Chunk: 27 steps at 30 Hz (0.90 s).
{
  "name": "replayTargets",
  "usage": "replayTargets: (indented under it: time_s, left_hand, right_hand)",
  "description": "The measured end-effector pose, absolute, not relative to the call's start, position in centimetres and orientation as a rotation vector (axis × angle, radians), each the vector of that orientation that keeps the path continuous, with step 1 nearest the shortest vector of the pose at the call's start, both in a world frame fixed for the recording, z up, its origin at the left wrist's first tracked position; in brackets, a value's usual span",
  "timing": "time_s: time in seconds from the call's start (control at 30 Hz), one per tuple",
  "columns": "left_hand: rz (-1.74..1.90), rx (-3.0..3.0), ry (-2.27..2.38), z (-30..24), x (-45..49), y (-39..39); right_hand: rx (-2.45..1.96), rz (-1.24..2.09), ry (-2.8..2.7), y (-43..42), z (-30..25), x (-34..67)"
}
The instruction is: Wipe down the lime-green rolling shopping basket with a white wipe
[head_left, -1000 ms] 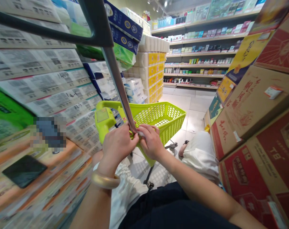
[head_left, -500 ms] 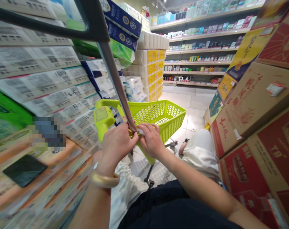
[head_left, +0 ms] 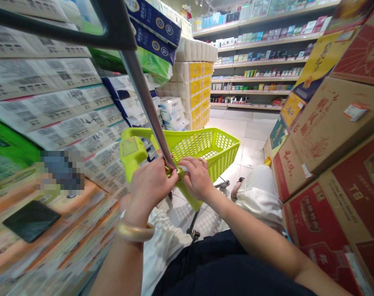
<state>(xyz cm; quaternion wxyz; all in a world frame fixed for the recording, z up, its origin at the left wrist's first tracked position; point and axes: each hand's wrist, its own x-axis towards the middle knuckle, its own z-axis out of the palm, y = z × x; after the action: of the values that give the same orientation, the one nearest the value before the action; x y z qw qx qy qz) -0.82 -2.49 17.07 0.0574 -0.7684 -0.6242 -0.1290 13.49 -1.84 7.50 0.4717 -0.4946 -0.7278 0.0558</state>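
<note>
Both my hands meet at the rim of a lime-green plastic shopping basket [head_left: 205,146], where a steel trolley pole [head_left: 145,105] comes down to it. My left hand [head_left: 151,191] is curled around the rim at the pole's foot, and a cream bangle [head_left: 134,231] circles that wrist. My right hand [head_left: 197,179] pinches a small white piece [head_left: 181,169] with its fingertips, right beside my left hand. My fingers hide most of the join between pole and rim. The basket's green handle end [head_left: 130,150] rises just left of my hands.
Wrapped tissue packs [head_left: 51,107] tower close on the left, with a black phone [head_left: 31,221] lying on them. Printed cardboard cartons [head_left: 331,131] wall the right. Stacked toilet rolls [head_left: 195,86] and store shelves [head_left: 255,70] stand ahead, beyond a tiled floor [head_left: 251,152].
My hands have stayed at the rim, with fingers working closely around the pole's foot. The whole scene has drifted slightly left and up as my head moved.
</note>
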Motion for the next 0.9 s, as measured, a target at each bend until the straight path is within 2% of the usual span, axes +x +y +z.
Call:
replayTargets:
  time_s: [0.2, 0.43, 0.7, 0.9]
  left_hand:
    - [-0.403, -2.324, -1.893, 17.2, -0.7, -2.7]
    - [-0.370, -2.333, -1.910, 17.3, -0.7, -2.6]
    - [-0.393, -2.355, -1.914, 17.4, -0.7, -2.6]
    - [-0.379, -2.325, -1.893, 17.1, -0.8, -2.5]
  right_hand:
    - [-1.323, 0.144, -1.665, -1.2, 6.7, 14.7]
    - [-1.182, 0.151, -1.795, -2.5, 8.0, 12.4]
    - [-1.341, 0.165, -1.678, -1.4, 7.1, 14.7]
    - [-1.221, 0.141, -1.759, -2.4, 8.2, 12.2]
